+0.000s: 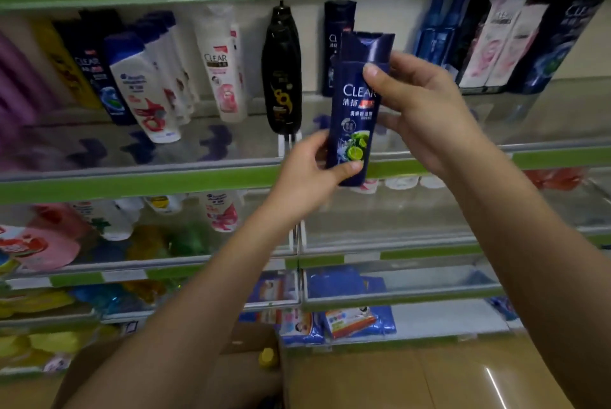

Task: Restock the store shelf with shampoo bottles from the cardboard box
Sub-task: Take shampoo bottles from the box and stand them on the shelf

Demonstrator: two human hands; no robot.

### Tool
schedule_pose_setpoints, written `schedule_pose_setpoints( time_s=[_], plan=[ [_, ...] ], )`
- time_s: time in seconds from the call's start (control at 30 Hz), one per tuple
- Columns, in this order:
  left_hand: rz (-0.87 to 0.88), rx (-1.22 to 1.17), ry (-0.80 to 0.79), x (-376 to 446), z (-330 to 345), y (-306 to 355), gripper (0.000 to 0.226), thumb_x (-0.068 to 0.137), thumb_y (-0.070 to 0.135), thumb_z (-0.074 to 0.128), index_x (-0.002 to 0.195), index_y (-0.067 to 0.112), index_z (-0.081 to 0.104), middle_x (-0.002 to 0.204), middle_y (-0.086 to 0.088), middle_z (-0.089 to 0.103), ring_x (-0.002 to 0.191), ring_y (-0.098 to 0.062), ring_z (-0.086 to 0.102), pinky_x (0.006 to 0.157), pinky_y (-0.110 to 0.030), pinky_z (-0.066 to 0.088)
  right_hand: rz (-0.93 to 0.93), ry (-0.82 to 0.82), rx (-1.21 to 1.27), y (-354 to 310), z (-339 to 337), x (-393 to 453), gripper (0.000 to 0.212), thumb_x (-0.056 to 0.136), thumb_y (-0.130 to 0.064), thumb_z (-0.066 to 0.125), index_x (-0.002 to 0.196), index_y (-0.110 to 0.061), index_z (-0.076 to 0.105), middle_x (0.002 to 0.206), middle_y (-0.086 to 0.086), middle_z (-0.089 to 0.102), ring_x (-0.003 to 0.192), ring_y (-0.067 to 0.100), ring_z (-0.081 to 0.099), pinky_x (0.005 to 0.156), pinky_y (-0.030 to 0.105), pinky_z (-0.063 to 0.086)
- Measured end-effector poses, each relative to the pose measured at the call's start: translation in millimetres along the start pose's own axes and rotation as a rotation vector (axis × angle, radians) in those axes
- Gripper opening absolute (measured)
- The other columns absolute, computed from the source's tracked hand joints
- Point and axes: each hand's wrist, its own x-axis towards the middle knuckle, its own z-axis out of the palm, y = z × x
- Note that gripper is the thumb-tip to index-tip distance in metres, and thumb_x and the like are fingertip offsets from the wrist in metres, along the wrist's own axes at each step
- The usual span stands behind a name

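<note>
— Both hands carry one blue bottle (355,108): the left hand (309,174) pinches its base, the right hand (426,111) curls round its upper half.

— Where is it?

— Upright in the air, before the shelf (463,157), above a bare stretch beside a black bottle (281,71). Not yet set down.

— And the rest?

— The box (244,372) sits below; a yellow cap (266,357) shows there, so more likely remains.

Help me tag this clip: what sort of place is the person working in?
Most likely a shop's toiletries aisle. Tiered shelves with green edge strips hold rows of shampoo bottles, both hands hold a blue Clear bottle up to them, and an open cardboard box sits below.
</note>
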Motion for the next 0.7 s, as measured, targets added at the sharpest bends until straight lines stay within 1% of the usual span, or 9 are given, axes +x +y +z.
schedule_pose_setpoints(
  time_s=[0.03,0.07,0.17,0.23,0.37,0.47,0.57,0.63,0.7],
  plan=[
    [0.002,0.031,0.018,15.6,0.2,0.9,0.034,0.077,0.007,0.075,0.105,0.017,0.06,0.09,0.013,0.064,0.075,0.014,0.058,0.071,-0.003,0.045,-0.015,-0.006,0.013,2.7,-3.4,12.3,0.02,0.094,-0.012,0.06,0.113,-0.013,0.066,0.099,0.001,0.07,0.094,0.016,0.067,0.079,0.031,0.056],
    [0.0,0.063,0.041,30.0,-0.2,1.0,0.033,0.075,0.006,0.077,0.101,0.016,0.061,0.088,0.01,0.066,0.076,0.009,0.061,0.075,-0.01,0.049,-0.028,-0.008,0.026,5.7,-5.6,23.5,0.019,0.094,-0.011,0.059,0.112,-0.013,0.065,0.097,0.0,0.07,0.093,0.015,0.067,0.077,0.03,0.055],
    [-0.029,0.149,0.103,68.8,0.5,0.0,0.036,0.068,0.009,0.082,0.1,0.011,0.066,0.094,-0.003,0.071,0.087,-0.015,0.068,0.086,-0.036,0.054,-0.054,-0.01,0.068,20.0,-11.9,58.6,0.021,0.093,-0.006,0.059,0.114,-0.009,0.061,0.099,0.001,0.069,0.091,0.013,0.066,0.076,0.028,0.054],
    [-0.052,0.189,0.129,87.0,1.9,-4.1,0.041,0.066,0.008,0.083,0.103,0.01,0.065,0.096,-0.005,0.071,0.089,-0.019,0.068,0.087,-0.042,0.054,-0.075,-0.002,0.063,32.9,-14.7,75.4,0.024,0.093,-0.003,0.058,0.116,-0.007,0.06,0.104,0.003,0.068,0.093,0.015,0.065,0.08,0.031,0.055],
    [-0.085,0.237,0.149,115.8,8.9,-16.6,0.041,0.069,0.009,0.081,0.105,0.012,0.063,0.101,-0.004,0.07,0.094,-0.018,0.066,0.09,-0.04,0.053,-0.107,-0.016,0.033,57.2,-23.6,102.5,0.029,0.092,-0.003,0.059,0.121,-0.008,0.061,0.11,0.005,0.068,0.099,0.017,0.066,0.089,0.036,0.055],
    [-0.076,0.29,0.197,129.8,16.1,-22.4,0.044,0.074,0.012,0.078,0.113,0.013,0.059,0.109,-0.002,0.067,0.098,-0.015,0.061,0.085,-0.028,0.048,-0.132,-0.026,0.039,67.6,-29.1,117.5,0.036,0.091,-0.006,0.061,0.127,-0.008,0.059,0.113,0.005,0.069,0.103,0.019,0.065,0.091,0.038,0.054],
    [-0.056,0.338,0.247,141.8,23.1,-25.5,0.041,0.079,0.013,0.074,0.117,0.013,0.056,0.113,-0.003,0.064,0.099,-0.015,0.058,0.078,-0.022,0.039,-0.166,-0.051,0.017,73.7,-32.6,130.8,0.037,0.092,-0.006,0.06,0.129,-0.006,0.057,0.111,0.004,0.068,0.101,0.017,0.065,0.089,0.036,0.054],
    [-0.049,0.366,0.274,150.9,27.2,-28.8,0.04,0.081,0.013,0.071,0.117,0.013,0.054,0.114,-0.006,0.063,0.102,-0.02,0.059,0.077,-0.022,0.04,-0.169,-0.069,0.005,76.0,-35.2,140.2,0.035,0.094,-0.005,0.058,0.128,-0.008,0.057,0.11,0.003,0.068,0.098,0.014,0.066,0.086,0.031,0.054],
    [-0.066,0.373,0.289,159.7,30.2,-33.0,0.039,0.082,0.012,0.068,0.118,0.013,0.052,0.112,-0.007,0.063,0.1,-0.022,0.061,0.077,-0.025,0.045,-0.153,-0.059,0.001,78.5,-37.5,149.7,0.034,0.094,-0.005,0.057,0.127,-0.012,0.057,0.106,-0.001,0.069,0.094,0.009,0.066,0.083,0.028,0.054]
  ],
)
